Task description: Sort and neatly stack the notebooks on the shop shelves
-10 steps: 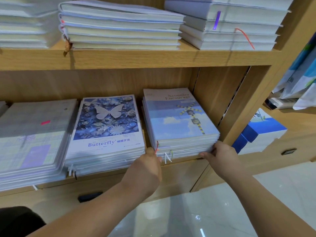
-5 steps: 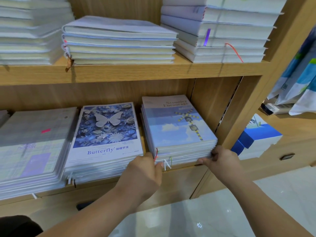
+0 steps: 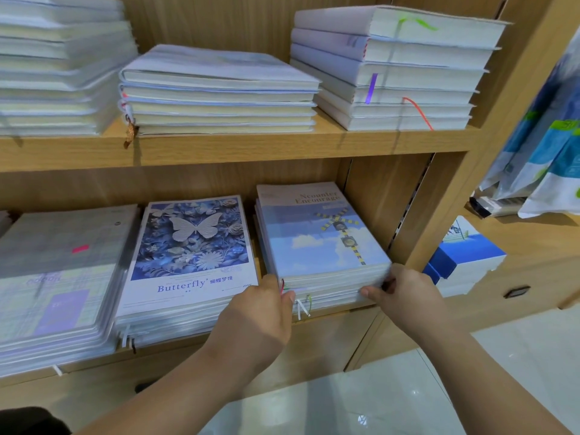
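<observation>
A stack of sky-blue "Encourage" notebooks lies at the right end of the lower shelf. My left hand grips the stack's front left corner, fingers curled at its edge. My right hand pinches the front right corner, thumb and fingers on the page edges. To the left lies a stack of blue "Butterfly" notebooks, then a stack of pale plaid notebooks. Several ribbon bookmarks hang from the front edges.
The upper shelf carries three stacks of thick white notebooks. A wooden side panel bounds the shelf on the right. Beyond it lie a blue-and-white stack and hanging plastic bags. Glossy floor tiles lie below.
The view has tilted slightly upward, so the shelves sit lower in frame. Both hands stay on the front corners of the sky-blue stack.
</observation>
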Available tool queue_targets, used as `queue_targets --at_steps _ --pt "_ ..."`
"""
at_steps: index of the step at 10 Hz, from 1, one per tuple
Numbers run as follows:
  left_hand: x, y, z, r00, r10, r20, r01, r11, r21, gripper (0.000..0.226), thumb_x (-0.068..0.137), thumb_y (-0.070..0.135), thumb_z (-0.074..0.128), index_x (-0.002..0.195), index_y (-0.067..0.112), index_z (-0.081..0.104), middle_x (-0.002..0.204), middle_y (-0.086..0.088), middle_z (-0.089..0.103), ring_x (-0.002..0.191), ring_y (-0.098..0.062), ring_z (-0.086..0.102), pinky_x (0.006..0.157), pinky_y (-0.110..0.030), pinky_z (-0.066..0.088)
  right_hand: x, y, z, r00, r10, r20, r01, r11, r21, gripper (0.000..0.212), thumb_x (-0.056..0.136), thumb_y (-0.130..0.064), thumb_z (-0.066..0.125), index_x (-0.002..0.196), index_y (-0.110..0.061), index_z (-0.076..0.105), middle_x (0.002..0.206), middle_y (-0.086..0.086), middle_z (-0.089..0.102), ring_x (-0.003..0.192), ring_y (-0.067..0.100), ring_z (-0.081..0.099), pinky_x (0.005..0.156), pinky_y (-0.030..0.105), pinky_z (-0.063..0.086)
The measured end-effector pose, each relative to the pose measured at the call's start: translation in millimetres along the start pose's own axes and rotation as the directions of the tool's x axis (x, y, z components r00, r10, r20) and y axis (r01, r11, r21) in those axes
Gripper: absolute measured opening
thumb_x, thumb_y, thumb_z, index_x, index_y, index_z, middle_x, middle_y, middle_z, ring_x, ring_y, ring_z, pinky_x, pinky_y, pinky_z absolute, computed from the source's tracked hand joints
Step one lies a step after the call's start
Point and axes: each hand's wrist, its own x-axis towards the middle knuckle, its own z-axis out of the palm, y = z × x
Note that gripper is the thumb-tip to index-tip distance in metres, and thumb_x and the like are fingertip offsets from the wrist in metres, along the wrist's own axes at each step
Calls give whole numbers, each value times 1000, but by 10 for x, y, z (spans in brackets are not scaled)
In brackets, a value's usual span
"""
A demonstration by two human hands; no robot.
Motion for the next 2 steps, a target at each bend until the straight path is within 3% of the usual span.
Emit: queue_targets --at_steps 1,2 --pt "-78 -45 -100 1000 10 -4 -10 1000 28 29 99 52 48 87 27 38 68 3 49 83 -29 61 64 -36 39 -16 24 -104 999 45 19 -42 992 -122 38 83 -51 79 71 -21 60 70 -5 62 65 7 55 49 25 37" --pt "-213 -99 -194 999 17 51 -19 999 42 31 95 53 50 82 25 47 72 5 56 83 -24 60 65 -35 43 -151 17 -215 987 139 77 -119 968 -223 48 84 -54 75 61 -19 53 64 -1 57 61 14 56 51 29 39"
